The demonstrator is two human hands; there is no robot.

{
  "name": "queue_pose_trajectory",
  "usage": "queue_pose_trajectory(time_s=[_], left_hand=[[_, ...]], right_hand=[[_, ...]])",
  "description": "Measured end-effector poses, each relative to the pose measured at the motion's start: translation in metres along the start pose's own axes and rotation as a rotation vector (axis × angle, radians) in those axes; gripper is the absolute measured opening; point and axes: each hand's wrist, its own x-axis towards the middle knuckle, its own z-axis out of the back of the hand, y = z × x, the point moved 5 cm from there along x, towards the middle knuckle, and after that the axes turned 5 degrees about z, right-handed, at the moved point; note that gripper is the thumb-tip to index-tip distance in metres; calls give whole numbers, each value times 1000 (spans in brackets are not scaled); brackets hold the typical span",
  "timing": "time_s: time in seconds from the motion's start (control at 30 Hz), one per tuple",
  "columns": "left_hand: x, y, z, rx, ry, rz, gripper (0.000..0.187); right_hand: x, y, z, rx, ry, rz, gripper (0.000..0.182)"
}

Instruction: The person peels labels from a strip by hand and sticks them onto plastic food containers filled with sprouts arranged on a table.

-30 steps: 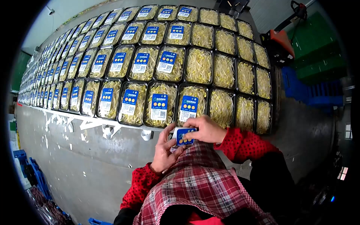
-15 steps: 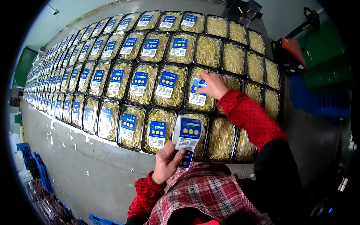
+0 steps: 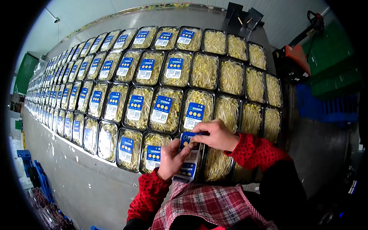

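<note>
My left hand (image 3: 172,158) is closed around a strip of blue-and-white printed labels (image 3: 187,169), held over the front row of trays. Fingers pinched, my right hand (image 3: 217,135) meets the left thumb at the upper part of this strip and grips a label's edge there. Just beyond the hands sits a black tray of bean sprouts (image 3: 206,100) with a blue-and-white label (image 3: 194,115) on its film. The tray directly under the strip is mostly hidden. To the right of my hands, a tray of sprouts (image 3: 218,165) carries no label.
Rows of labelled sprout trays (image 3: 135,107) stretch far left along the metal table (image 3: 172,17). Unlabelled trays (image 3: 232,74) fill the right end. Dark holders (image 3: 243,17) stand at the back; an orange pallet jack (image 3: 297,61) and blue crates (image 3: 326,107) are at the right.
My right hand has come back from the tray in the second row, leaving the label on it, to the strip in my left hand. The view has tilted up slightly.
</note>
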Motion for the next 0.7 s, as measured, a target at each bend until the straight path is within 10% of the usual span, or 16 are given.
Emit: queue_pose_trajectory(time_s=[0.2,0.43,0.6,0.7], left_hand=[[8,-4,-2,160,-37,-39,18],[47,-42,2,320,27,-143,23],[66,-12,7,312,38,-107,20],[74,-32,-3,571,-79,-298,21]], right_hand=[[116,-71,143,-230,-334,-48,17],[146,-129,135,-799,-183,-382,70],[83,-95,61,462,267,-299,41],[56,-80,50,315,33,-183,27]])
